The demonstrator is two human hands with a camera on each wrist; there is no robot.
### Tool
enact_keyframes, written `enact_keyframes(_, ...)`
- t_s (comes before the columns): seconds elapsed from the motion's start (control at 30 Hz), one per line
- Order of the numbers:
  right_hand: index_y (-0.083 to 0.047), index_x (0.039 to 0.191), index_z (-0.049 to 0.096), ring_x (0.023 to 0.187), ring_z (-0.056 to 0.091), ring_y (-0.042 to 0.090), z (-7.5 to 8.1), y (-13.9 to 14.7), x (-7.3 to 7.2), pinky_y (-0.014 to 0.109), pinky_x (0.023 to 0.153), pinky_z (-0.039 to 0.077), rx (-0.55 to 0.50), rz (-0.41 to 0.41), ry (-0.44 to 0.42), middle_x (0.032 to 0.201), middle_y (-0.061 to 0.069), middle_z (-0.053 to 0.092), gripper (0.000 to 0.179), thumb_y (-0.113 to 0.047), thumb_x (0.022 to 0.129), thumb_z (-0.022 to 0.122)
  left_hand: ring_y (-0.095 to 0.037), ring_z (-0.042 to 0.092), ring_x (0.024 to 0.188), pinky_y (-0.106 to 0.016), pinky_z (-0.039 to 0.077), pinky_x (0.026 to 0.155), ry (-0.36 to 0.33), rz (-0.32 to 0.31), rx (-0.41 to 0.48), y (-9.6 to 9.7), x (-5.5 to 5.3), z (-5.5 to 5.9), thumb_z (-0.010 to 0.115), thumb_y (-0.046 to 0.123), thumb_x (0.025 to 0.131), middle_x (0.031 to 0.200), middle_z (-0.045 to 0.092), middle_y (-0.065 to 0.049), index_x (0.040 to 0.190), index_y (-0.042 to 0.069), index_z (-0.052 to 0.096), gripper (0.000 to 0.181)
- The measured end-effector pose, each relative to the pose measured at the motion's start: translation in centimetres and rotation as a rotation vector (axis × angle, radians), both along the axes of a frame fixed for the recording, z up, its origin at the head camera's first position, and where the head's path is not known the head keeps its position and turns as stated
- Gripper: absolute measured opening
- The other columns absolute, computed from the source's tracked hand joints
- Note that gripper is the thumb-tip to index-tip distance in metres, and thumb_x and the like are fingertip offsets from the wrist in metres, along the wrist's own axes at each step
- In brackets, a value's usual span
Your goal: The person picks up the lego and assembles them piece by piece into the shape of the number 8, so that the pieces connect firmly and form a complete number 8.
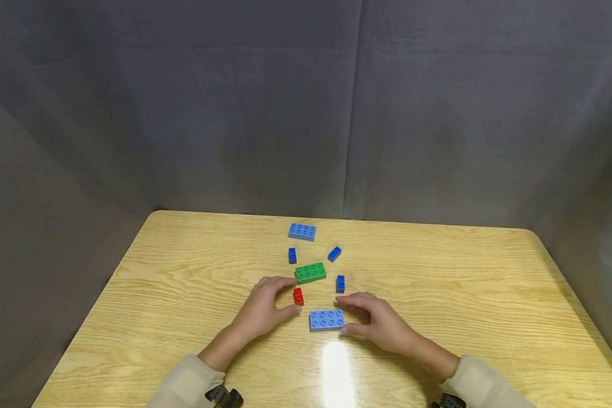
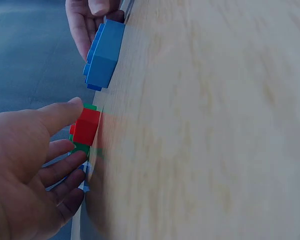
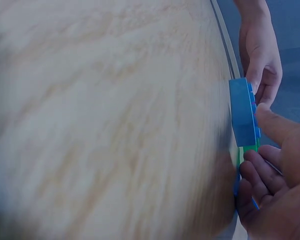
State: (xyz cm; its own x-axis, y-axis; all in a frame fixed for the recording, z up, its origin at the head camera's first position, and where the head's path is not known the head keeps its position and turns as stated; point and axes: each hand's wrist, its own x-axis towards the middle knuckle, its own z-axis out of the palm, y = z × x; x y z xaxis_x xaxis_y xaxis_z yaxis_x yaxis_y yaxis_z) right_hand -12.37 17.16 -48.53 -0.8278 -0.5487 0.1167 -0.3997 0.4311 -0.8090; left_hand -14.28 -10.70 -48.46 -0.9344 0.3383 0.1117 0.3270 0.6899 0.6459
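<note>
The wooden table (image 1: 464,283) filled the lower half. Lower centre, my right hand (image 1: 379,323) and left hand (image 1: 262,306) had thumb and fingers apart; there the light-blue brick (image 1: 327,320) lay just beside my right thumb, the small red brick (image 1: 298,296) between left thumb and fingers

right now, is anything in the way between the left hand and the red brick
Nothing visible is: the red brick lies in the gap between thumb and fingers of the left hand. The green brick sits close to the fingertips, just beyond the red one, so not in between.
</note>
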Motion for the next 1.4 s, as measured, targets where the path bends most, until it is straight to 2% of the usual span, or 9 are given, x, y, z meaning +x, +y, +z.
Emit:
enact_keyframes(0.3,-0.011,0.121,0.062,0.102,0.057,0.014,-0.2,-0.6,0.0,0.031,0.089,0.047,0.034,-0.068,0.010,0.115,-0.005,0.063,0.048,-0.019,0.077,0.078,-0.020,0.050,0.113,-0.039,0.041,0.097,-0.016,0.023,0.026,0.3,-0.2,-0.1,0.076,0.032,0.079,0.118,0.062,0.000,0.117,0.012,0.063,0.046)
enact_keyframes(0.77,-0.018,0.114,0.068,0.106,0.055,0.011,-0.1,-1.1,-0.1,0.038,0.093,0.044,0.081,-0.098,0.044,0.112,-0.012,0.063,0.039,-0.022,0.077,0.078,-0.017,0.051,0.106,-0.038,0.044,0.092,-0.001,0.009,0.055,0.4,-0.5,-0.2,0.078,0.025,0.078,0.111,0.064,0.002,0.112,0.013,0.066,0.038)
enact_keyframes(0.93,-0.020,0.113,0.068,0.106,0.055,0.011,-0.2,-1.2,-0.1,0.040,0.094,0.044,0.082,-0.111,0.030,0.111,-0.013,0.063,0.037,-0.022,0.077,0.078,-0.016,0.051,0.104,-0.037,0.045,0.091,-0.023,0.010,0.063,0.4,-0.7,-0.3,0.078,0.023,0.078,0.109,0.065,0.003,0.111,0.013,0.067,0.036)
enact_keyframes(1.4,-0.023,0.110,0.069,0.105,0.054,0.011,-0.3,-1.2,0.2,0.040,0.094,0.043,0.082,-0.141,0.004,0.110,-0.014,0.063,0.035,-0.024,0.076,0.078,-0.013,0.054,0.092,-0.034,0.047,0.083,-0.038,-0.061,0.063,0.2,-0.6,-0.2,0.075,0.024,0.080,0.100,0.067,0.005,0.108,0.012,0.068,0.031)
